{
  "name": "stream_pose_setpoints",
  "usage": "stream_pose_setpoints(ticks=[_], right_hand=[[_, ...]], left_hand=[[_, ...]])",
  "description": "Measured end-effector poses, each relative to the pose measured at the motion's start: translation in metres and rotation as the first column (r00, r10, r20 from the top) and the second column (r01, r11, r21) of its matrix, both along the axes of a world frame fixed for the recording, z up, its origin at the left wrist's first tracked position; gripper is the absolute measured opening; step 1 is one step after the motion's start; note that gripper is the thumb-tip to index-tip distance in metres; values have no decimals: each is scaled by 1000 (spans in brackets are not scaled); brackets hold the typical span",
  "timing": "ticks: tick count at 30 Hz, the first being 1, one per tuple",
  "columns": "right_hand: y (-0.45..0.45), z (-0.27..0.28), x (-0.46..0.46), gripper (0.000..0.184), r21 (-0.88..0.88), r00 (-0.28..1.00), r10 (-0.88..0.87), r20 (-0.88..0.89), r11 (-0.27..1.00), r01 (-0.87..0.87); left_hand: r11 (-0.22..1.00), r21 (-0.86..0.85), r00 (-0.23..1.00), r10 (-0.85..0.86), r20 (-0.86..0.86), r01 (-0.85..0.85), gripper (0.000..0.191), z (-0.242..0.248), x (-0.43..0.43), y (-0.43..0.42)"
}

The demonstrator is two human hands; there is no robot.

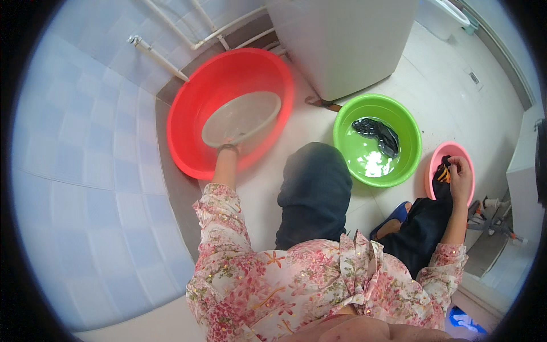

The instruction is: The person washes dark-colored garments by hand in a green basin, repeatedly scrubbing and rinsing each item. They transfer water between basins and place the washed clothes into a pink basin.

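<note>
My left hand (234,142), with a bracelet at the wrist, is at the near rim of a pale plastic basin (239,115) and appears to grip it; the fingers are blurred and partly hidden. The pale basin is tilted inside a large red plastic basin (188,124). To the right, my right hand (461,177) is over a small pink basin (470,160), its fingertips closed on dark cloth with orange stripes (443,174). Between them stands a green basin (410,115) of water, with a black wet garment (378,136) lying in it.
A white cabinet-like appliance (342,42) stands behind the basins. White pipes (162,60) run along the tiled wall (102,149) at left. My dark-trousered knee (316,184) is between the red and green basins. A floor drain (473,77) and a white tub (440,19) are at upper right.
</note>
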State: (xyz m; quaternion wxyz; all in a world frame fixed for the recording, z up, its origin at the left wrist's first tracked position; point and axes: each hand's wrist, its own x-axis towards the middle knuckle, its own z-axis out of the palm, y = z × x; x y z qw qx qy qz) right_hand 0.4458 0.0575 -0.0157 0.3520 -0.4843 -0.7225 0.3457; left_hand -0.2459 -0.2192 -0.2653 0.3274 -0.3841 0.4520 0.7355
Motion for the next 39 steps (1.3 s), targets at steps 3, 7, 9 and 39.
stream_pose_setpoints(ticks=[3, 7, 9, 39], right_hand=[[-1, -1, 10, 11, 80, 993, -25, 116, 997, 16], [6, -9, 24, 14, 182, 995, -36, 97, 983, 17], [10, -15, 31, 15, 200, 995, -63, 82, 979, 45], [-6, 4, 78, 20, 71, 989, -91, -121, 992, 100]], left_hand=[[1000, 4, 999, -29, -16, 29, 31, 19, 4, 3], [944, -11, 874, -309, -376, 329, 46, 72, 27, 4], [941, -27, 858, -319, -403, 337, 45, 106, 41, 5], [275, -709, -160, -862, -481, 649, 37, 211, 260, 163]])
